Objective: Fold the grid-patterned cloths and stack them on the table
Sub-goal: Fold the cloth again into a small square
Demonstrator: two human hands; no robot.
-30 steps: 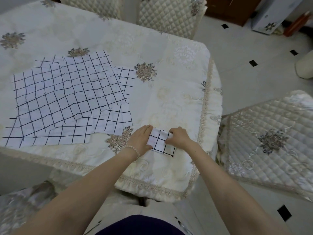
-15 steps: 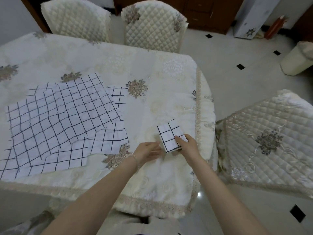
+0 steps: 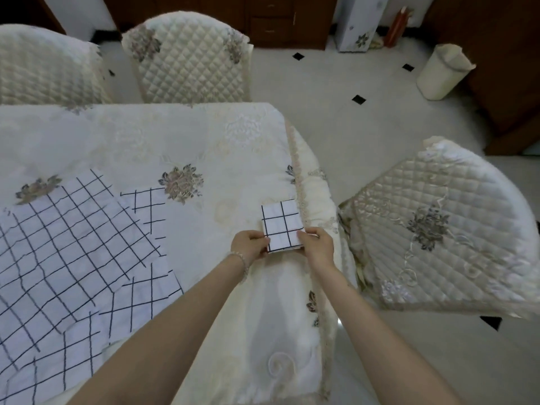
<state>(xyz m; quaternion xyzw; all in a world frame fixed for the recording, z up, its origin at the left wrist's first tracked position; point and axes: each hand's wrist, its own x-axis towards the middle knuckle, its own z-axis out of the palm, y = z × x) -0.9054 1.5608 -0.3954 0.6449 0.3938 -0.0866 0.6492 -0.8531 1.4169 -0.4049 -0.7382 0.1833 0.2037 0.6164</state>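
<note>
Both hands hold one small folded cloth [image 3: 281,225] between them. It is white with black grid lines and is folded into a little rectangle. The left hand [image 3: 249,244] pinches its near left corner, with the fingers curled under the edge. The right hand [image 3: 318,244] pinches its near right corner, with the thumb on top. The folded cloth sits just past the fingers of both hands, close to the right edge of the tabletop [image 3: 175,141]. I cannot tell if it lies flat on the tabletop or is lifted a bit.

A bead bracelet [image 3: 241,260] is on the left wrist.

Far to the left of the left hand lies a pile of open cloths [image 3: 67,252]. They have the same black grid and are spread out flat, one over the other. The tabletop has a cream cover with brown flower shapes.

To the right of the right hand stands a padded chair [image 3: 438,229]. Past the hands, on the far side of the tabletop, stand two more padded chairs [image 3: 187,59]. Far off to the right, on the floor, is a white bin [image 3: 442,73].
</note>
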